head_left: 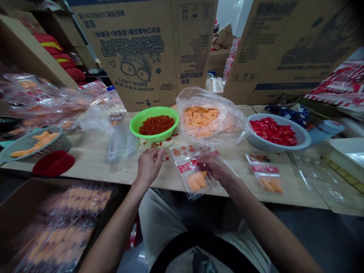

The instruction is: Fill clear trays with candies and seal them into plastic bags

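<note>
My right hand [217, 168] grips the edge of a clear compartment bag [192, 168] lying on the wooden table [93, 155]; it holds orange pieces, red packets and small red bits. My left hand [149, 163] hovers beside it with fingers pinched together near loose red bits under the green bowl [142, 120] of red pieces. What the fingers pinch is too small to make out.
Behind stand an open plastic bag of orange pieces [203, 119] and a grey bowl of red packets [298, 142]. A filled bag [265, 172] lies at the right, a basket [34, 146] at the left, a box of filled bags [61, 223] below, cardboard boxes [148, 49] behind.
</note>
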The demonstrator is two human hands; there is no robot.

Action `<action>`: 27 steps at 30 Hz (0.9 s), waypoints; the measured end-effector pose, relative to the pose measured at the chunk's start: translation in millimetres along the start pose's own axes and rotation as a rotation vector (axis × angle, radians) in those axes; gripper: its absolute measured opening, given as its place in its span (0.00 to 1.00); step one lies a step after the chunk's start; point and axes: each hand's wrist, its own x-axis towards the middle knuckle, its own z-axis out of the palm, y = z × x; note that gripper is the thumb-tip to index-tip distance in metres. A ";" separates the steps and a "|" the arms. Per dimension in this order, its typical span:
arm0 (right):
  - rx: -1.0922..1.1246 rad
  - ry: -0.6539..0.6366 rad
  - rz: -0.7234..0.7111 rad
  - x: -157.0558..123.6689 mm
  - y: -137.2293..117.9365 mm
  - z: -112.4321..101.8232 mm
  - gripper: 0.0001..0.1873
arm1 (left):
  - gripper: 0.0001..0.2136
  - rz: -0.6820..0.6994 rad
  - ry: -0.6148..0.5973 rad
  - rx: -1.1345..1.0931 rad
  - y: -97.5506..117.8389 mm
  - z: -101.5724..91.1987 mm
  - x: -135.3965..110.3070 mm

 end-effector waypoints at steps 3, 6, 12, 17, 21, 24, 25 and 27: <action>-0.006 0.111 0.046 -11.2 -8.1 -10.3 0.10 | 0.12 0.226 0.149 0.060 20.1 -26.0 14.4; -0.017 0.145 0.031 -22.7 -12.7 -25.1 0.10 | 0.09 0.416 0.257 0.101 57.4 -50.7 19.4; -0.017 0.180 -0.033 -52.6 -13.6 -63.9 0.14 | 0.23 0.796 0.349 0.009 106.9 -53.5 -14.3; 0.050 0.344 -0.063 -89.3 -4.9 -105.0 0.16 | 0.19 0.597 0.101 -0.247 60.9 29.5 -68.0; 0.114 0.427 -0.072 -115.8 0.7 -130.6 0.17 | 0.09 0.354 -0.061 -0.222 15.5 78.5 -104.0; 0.155 0.417 -0.060 -126.8 4.5 -131.3 0.16 | 0.10 0.279 -0.056 -0.153 -2.3 85.4 -111.3; 0.162 0.390 -0.050 -128.4 6.5 -126.8 0.16 | 0.11 0.271 -0.047 -0.145 -5.5 85.5 -109.4; 0.169 0.301 -0.015 -129.3 12.0 -111.7 0.16 | 0.12 0.261 -0.028 -0.144 -9.2 86.5 -100.8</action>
